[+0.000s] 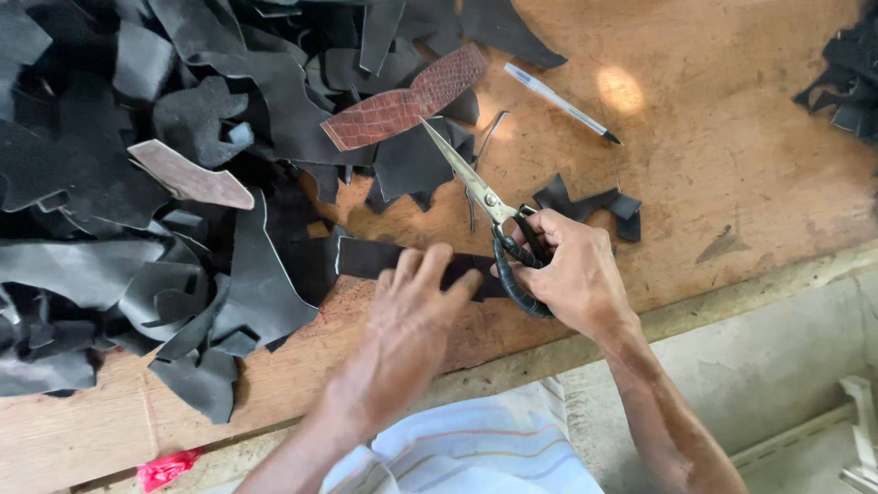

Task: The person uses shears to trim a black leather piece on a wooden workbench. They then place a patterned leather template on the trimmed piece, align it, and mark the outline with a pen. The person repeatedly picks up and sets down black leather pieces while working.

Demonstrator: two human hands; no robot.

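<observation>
Your right hand (572,274) grips black-handled scissors (489,206), fingers through loops, blades nearly closed, pointing up-left. Your left hand (412,297) presses dark leather strip (366,258) flat on wooden table (722,174), fingers spread, just left of scissors. Reddish leather piece (407,99) beyond blade tips; pen (560,101) right of it.

The left hand (416,297) presses a dark leather strip (375,258) flat on the wooden desk (732,165) — the right hand (572,274) grips black-handled scissors (485,197), blades closed, beside it.
</observation>
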